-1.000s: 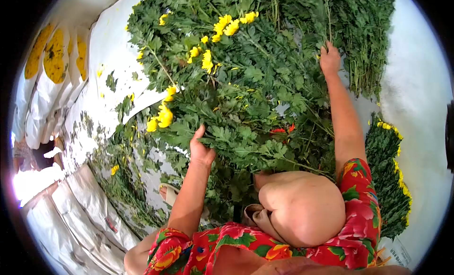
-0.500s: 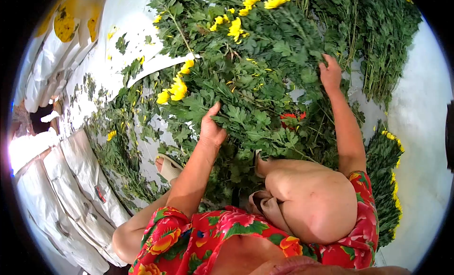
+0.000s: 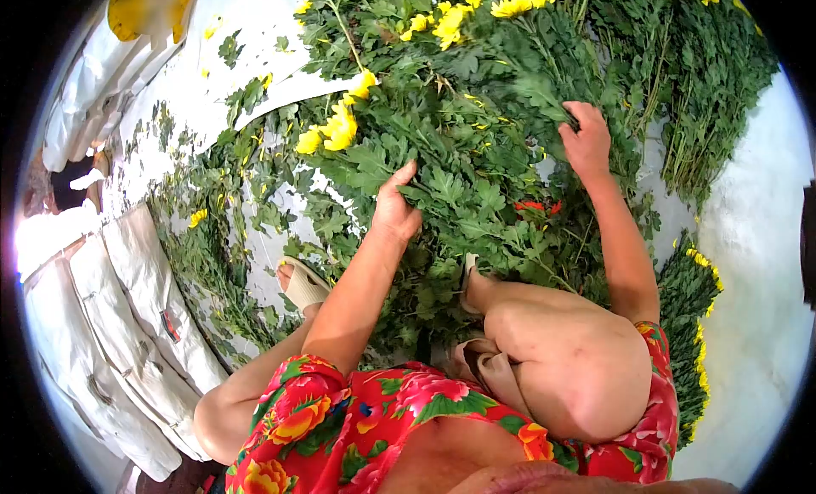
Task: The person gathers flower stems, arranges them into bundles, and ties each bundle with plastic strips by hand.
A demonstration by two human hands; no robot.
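Observation:
Leafy chrysanthemum stems with yellow blooms (image 3: 338, 129) lie across my left hand (image 3: 397, 207). That hand is closed around the stems, its thumb on top and its fingers hidden underneath. To the right, my right hand (image 3: 586, 141) is closed at the end of another chrysanthemum stem (image 3: 540, 95), whose leaves are slightly blurred. More yellow chrysanthemums (image 3: 450, 25) lie beyond both hands, blooms toward the upper left. Something red (image 3: 535, 208) shows among the leaves between my forearms.
A large pile of cut chrysanthemums (image 3: 714, 112) lies at the upper right. A bundle edged with yellow blooms (image 3: 684, 350) rests by my right knee. White wrapped bundles (image 3: 136, 316) stand at the left. Loose leaves and petals litter the pale floor (image 3: 270, 201) around my sandalled feet.
My right hand still grips a stem, its fingers now drawn in around the end. My left hand keeps its hold. The whole view has shifted slightly.

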